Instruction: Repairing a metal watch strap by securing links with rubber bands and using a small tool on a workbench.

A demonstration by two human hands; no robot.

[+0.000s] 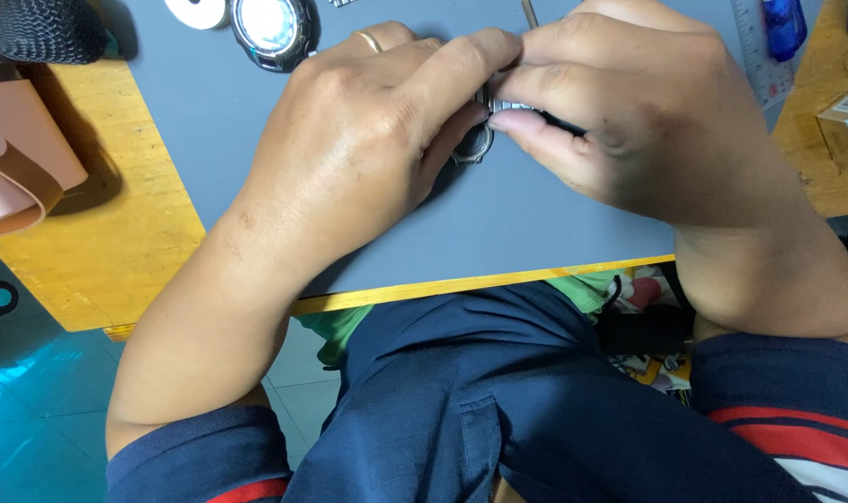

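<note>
While most of it is hidden under the fingers, a small metal watch part [475,142] is held just above the grey mat [536,224], near the mat's middle, and only its dark rounded rim and a ribbed silver piece are shown. It is pinched by the left hand [368,140], whose forefinger and thumb are pressed together over it, a gold ring [369,40] being seen on one finger. It is met from the other side by the right hand [629,121], thumb and forefinger closed on the ribbed end. Further out, a round watch case [273,30] is laid at the mat's far edge, a white disc [198,11] just beside it. A pink pouch [19,154] is set on the yellow wooden table [107,251].
</note>
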